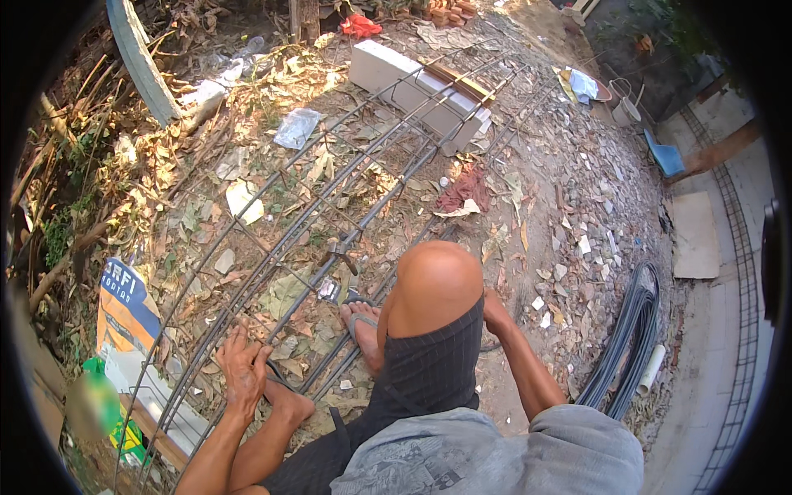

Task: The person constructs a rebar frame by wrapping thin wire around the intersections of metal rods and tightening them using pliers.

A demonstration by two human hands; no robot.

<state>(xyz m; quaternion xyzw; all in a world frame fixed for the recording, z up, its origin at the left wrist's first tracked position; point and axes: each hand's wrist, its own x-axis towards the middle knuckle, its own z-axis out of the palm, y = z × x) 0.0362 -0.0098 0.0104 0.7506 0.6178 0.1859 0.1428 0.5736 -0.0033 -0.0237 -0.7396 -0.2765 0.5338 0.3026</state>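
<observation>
A long frame of steel rebar (305, 297), thin dark bars joined by crosswise ties, runs diagonally from the lower left to the upper middle. My left hand (242, 367) is at its near left part, fingers bent around one of the bars. At my bent knee, my right hand (493, 313) is mostly hidden behind the leg, so its fingers do not show. A small dark metal piece (340, 247) sits on the bars ahead of my sandalled foot (363, 323); its kind is unclear.
A pale concrete block (384, 74) lies under the frame's far end. Dry leaves and rubble cover the ground. At right are a coil of dark rods (631, 338), a white pipe (652, 370) and a blue scoop-like piece (664, 154). A printed sack (124, 309) lies at left.
</observation>
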